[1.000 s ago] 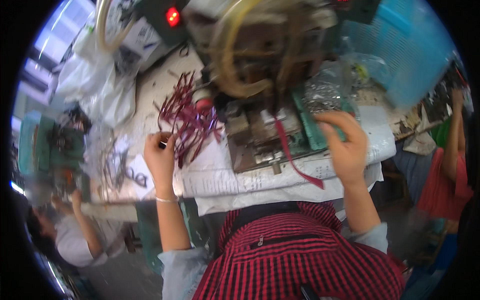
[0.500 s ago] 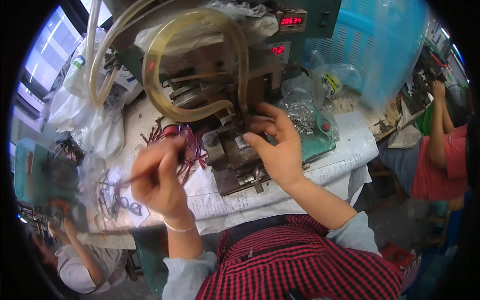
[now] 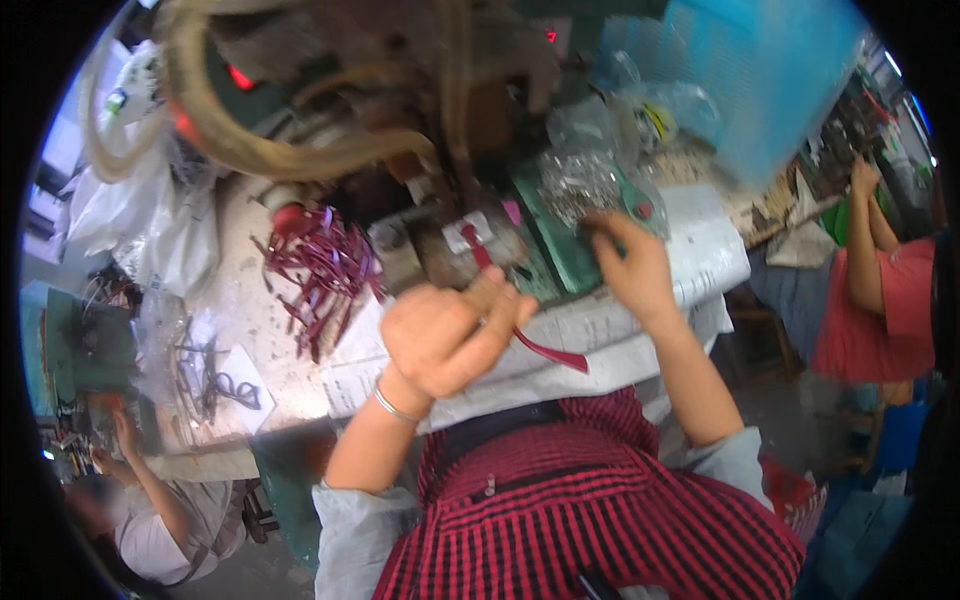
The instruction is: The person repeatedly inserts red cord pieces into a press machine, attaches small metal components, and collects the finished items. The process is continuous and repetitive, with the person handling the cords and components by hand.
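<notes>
My left hand (image 3: 445,335) is closed on a dark red strap (image 3: 552,352). One end of the strap lies on the metal fixture (image 3: 440,255) of a bench machine; its tail sticks out to the right below my fingers. At the near edge of a heap of small silvery metal parts (image 3: 580,185) is my right hand (image 3: 637,270), its fingers parted and slightly bent. The heap sits on a green tray (image 3: 570,265) right of the fixture. Whether the right fingertips touch a part is too blurred to tell.
Several more red straps (image 3: 320,275) lie piled left of the fixture. Thick yellowish hoses (image 3: 260,155) loop over the machine. Clear plastic bags (image 3: 640,115) and a blue crate (image 3: 740,80) stand at the back right. Co-workers sit at the left (image 3: 175,520) and right (image 3: 875,320).
My left hand has moved right to the fixture with the strap, now over it. My right hand has left the fixture and moved right to the metal parts. The whole view has shifted.
</notes>
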Tool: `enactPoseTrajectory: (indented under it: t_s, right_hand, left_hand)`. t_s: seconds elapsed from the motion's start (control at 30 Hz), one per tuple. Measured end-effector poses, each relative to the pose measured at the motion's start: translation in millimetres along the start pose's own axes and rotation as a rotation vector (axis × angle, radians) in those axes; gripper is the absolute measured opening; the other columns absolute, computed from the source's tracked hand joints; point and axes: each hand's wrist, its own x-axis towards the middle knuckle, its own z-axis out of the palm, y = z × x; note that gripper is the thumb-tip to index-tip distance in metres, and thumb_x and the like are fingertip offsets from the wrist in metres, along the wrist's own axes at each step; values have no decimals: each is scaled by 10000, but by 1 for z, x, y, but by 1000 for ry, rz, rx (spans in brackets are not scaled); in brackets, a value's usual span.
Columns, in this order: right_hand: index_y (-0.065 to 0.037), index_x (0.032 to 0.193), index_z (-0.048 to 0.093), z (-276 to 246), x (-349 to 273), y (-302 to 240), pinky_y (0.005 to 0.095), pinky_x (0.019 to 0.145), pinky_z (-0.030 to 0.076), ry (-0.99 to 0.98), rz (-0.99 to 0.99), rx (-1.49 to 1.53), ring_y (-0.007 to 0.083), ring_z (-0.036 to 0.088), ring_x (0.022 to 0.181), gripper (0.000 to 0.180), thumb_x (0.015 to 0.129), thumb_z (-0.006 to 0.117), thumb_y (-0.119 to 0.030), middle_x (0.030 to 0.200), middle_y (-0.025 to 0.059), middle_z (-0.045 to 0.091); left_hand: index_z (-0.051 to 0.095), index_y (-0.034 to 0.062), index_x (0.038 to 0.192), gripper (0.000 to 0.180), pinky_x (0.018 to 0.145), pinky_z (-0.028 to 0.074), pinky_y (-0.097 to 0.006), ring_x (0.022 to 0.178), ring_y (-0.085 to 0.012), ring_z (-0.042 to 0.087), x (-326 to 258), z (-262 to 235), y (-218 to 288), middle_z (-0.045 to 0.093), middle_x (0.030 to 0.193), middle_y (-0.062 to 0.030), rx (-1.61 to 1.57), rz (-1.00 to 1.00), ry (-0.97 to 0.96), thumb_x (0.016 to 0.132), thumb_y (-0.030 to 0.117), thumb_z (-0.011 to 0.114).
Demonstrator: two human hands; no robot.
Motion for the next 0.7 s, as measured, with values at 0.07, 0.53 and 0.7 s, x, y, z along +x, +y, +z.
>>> enactPoseTrajectory:
  t_s: [0.07,0.53,0.7]
  right_hand:
    - [-1,1132,711,-9,22,-2,350,926,535,197,41,125,278,719,1041,226,926,626,-36,1089,167,743]
    - [-92,824,716,36,7,-4,473,828,498,131,-19,-492,350,632,956,69,812,728,-158,921,115,674]
    - [-83,844,710,38,0,6,498,805,500,185,-11,-413,360,635,949,87,810,744,-155,931,118,681]
  left_hand:
    - [725,55,943,242,452,411,-258,546,-116,571,-3,0,1,744,927,-84,26,-7,2,772,120,883]
    - [746,55,1007,302,604,530,-301,760,-196,709,-6,-27,44,782,1058,-135,-168,-503,-84,736,46,879]
    - [772,67,1017,241,685,558,-346,747,-246,696,-57,-102,52,766,1060,-122,356,-669,-78,795,-25,753]
